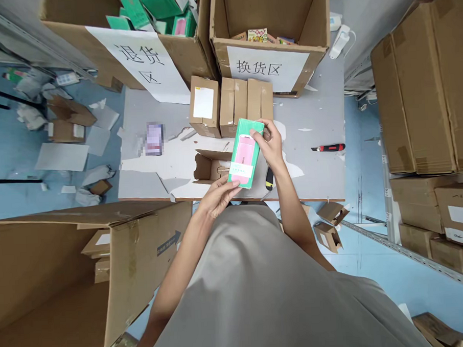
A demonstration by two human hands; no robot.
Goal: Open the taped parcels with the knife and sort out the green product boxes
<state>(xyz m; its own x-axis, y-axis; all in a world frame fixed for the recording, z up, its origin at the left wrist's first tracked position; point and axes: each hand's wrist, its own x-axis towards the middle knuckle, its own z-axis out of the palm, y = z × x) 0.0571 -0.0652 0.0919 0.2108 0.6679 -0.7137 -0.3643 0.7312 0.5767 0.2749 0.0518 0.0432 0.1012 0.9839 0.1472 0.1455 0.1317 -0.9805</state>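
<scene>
A green box (243,153) with a pink picture on its front is held tilted above the table's near edge. My left hand (218,196) pinches its lower left corner, thumb on the front. At the upper right corner my right hand (269,143) grips it, thumb on the face and the other fingers partly hidden behind. Beneath and to the left of the green box lies an opened brown carton (207,167), partly covered by it. A black and yellow utility knife (269,179) rests on the table just below my right hand.
Several closed small cartons (234,104) stand behind the green box. Two large labelled boxes, one left (180,53) with green boxes inside and one right (218,45), line the back. A red and black cutter (328,148) lies right. A large open carton (142,249) stands lower left.
</scene>
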